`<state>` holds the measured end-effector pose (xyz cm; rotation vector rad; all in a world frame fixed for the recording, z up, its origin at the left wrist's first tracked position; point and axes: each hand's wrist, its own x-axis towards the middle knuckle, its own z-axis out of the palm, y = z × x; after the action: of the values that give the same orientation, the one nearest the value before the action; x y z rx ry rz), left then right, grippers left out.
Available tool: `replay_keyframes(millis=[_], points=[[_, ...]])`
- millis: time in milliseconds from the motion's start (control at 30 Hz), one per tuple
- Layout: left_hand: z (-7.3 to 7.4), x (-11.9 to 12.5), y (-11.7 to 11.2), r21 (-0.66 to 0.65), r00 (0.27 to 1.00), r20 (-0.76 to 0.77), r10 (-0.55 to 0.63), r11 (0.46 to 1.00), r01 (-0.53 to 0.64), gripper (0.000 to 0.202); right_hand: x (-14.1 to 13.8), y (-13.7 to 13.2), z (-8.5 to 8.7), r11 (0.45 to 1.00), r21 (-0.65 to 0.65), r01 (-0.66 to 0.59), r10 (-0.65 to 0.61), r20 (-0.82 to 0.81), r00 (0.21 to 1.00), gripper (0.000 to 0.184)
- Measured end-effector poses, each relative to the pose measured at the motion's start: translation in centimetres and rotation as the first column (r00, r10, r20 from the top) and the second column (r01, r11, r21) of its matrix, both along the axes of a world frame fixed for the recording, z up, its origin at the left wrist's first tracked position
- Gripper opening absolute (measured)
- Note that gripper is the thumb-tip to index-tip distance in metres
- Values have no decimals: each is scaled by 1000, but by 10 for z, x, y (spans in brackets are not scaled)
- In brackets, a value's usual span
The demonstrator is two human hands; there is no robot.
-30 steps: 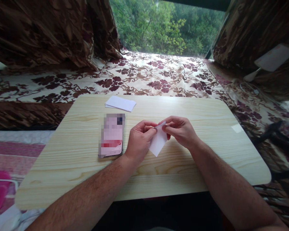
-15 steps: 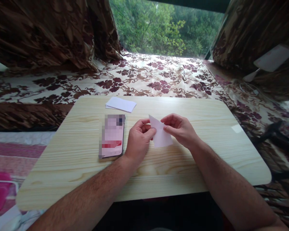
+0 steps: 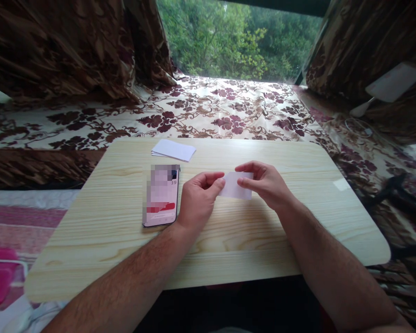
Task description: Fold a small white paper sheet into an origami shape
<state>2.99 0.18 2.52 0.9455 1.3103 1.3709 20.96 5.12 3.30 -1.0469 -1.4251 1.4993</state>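
Head view. Paper, one small white piece: probably light, thin, easily creased; best taken by its edges. Located between the hands, over the table. Left hand: thumb and finger pinching the paper's left edge; phone just beside. Right hand: pinching the paper's right part, thumb on top.

White paper, slanted before, now level
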Motion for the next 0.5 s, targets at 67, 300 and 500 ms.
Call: replay_keyframes(millis=[67, 300, 500], points=[[0, 0, 1, 16, 999, 10, 40, 999, -40, 32, 0, 1, -2, 999, -11, 40, -40, -23, 999, 35], [-2, 0, -2, -60, 987, -28, -157, 986, 155, 27, -6, -3, -4, 979, 143, 148, -148, -11, 989, 19], [-4, -2, -2, -48, 991, -75, -108, 993, 105, 27, -10, -12, -4, 953, 280, 120, -134, 31, 990, 17]])
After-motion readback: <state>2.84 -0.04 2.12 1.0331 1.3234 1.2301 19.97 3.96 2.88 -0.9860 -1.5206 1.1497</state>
